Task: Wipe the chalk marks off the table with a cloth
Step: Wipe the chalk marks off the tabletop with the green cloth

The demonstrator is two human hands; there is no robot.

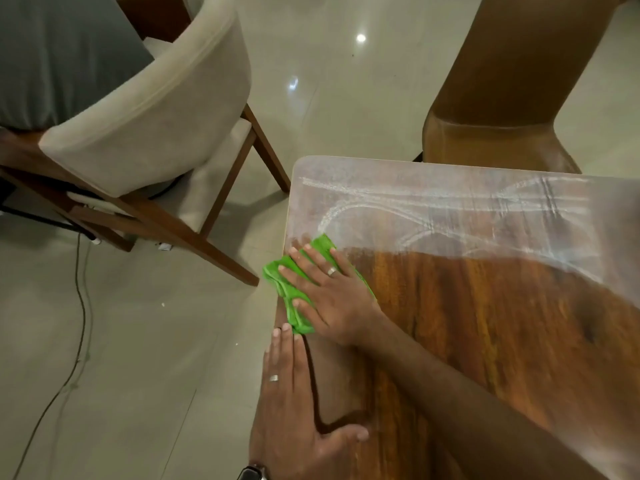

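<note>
A wooden table (485, 341) fills the lower right. White chalk marks (415, 209), curved lines and smears, cover its far part up to the far edge. A green cloth (282, 275) lies at the table's left edge, partly hanging over it. My right hand (329, 289) presses flat on the cloth with fingers spread. My left hand (294, 403) sits at the table's left edge just nearer than the cloth, fingers together, thumb on the tabletop, holding nothing. Both hands wear a ring.
A beige upholstered chair (156, 109) with wooden legs stands on the tiled floor to the left. A brown leather chair (502, 98) stands beyond the table's far edge. A dark cable (81, 306) trails across the floor at left.
</note>
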